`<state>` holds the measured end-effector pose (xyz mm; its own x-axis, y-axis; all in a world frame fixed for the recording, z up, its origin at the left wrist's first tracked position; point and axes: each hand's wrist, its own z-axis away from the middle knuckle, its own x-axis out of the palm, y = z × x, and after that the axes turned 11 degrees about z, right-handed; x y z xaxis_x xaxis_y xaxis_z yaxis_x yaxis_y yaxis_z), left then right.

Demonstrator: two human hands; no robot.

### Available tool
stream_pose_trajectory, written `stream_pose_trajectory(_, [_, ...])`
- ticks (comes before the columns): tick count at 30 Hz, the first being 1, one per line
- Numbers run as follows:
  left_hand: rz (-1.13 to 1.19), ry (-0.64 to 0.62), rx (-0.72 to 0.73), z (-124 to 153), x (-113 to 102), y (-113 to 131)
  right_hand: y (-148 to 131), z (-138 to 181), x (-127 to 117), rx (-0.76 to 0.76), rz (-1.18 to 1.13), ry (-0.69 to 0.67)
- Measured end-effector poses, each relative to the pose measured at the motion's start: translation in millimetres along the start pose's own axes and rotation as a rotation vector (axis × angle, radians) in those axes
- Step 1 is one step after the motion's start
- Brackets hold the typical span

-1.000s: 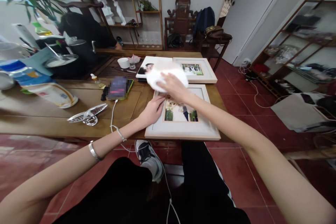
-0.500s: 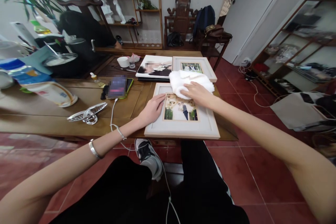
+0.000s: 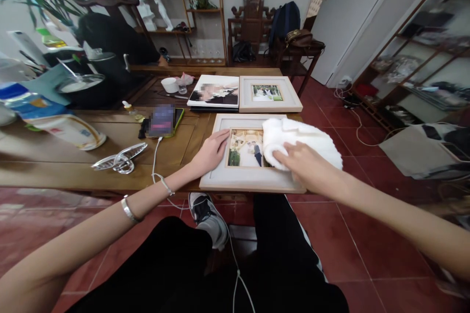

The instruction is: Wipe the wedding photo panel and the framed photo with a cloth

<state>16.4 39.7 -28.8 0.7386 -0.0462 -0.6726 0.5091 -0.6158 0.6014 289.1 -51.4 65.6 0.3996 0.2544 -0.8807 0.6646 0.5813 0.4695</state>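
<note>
A picture frame (image 3: 253, 181) with a pale border lies flat at the table's front edge, a wedding photo (image 3: 244, 149) in its middle. My left hand (image 3: 213, 150) rests on the frame's left side, fingers stretched out flat and pointing at the photo. In my right hand (image 3: 303, 164) is a folded white towel (image 3: 304, 139), pressed on the right part of the frame. The towel covers the photo's right edge and hangs past the frame's right side.
Behind lie a second picture frame (image 3: 297, 102) and a photo album (image 3: 220, 88). To the left are a phone (image 3: 161, 120) on a white cable, a clear hair clip (image 3: 119, 159), a dropper bottle (image 3: 134, 112) and a blue-capped pack (image 3: 55, 122). A wooden chair (image 3: 253, 22) stands farther back.
My right hand has moved the towel from the frame's top edge toward me and to the right, uncovering the second frame. My left hand stays on the frame's left side.
</note>
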Motion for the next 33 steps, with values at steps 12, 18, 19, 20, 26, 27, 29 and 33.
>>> stream_pose_trajectory(12, [-0.016, -0.004, 0.003, 0.2, 0.1, -1.6, -14.3, 4.6, 12.9, 0.135, -0.173, 0.022])
stream_pose_trajectory(18, [-0.015, -0.012, 0.007, 0.7, 0.2, -2.3, 32.3, -57.0, 53.5, 0.264, -0.191, 0.101])
stream_pose_trajectory(19, [-0.014, -0.008, 0.0, 0.7, 0.3, -2.3, 36.9, -64.3, 55.4, 0.268, -0.183, 0.107])
stream_pose_trajectory(20, [-0.015, -0.006, -0.006, 0.7, 0.4, -2.3, 39.9, -69.7, 56.3, 0.263, -0.171, 0.107])
stream_pose_trajectory(26, [-0.015, -0.002, -0.022, -0.7, 0.4, -1.1, 21.2, -53.0, 40.3, 0.143, -0.074, 0.057])
stream_pose_trajectory(27, [-0.013, -0.002, -0.024, -0.9, 0.4, -0.9, 13.3, -43.2, 34.1, 0.116, -0.068, 0.04])
stream_pose_trajectory(29, [-0.011, -0.001, -0.027, -1.0, 0.6, -0.8, -3.7, -20.8, 19.6, 0.062, -0.078, 0.007])
stream_pose_trajectory(33, [-0.008, 0.005, -0.023, -0.6, 1.5, -1.8, -29.3, 21.1, -12.0, -0.002, -0.182, -0.046])
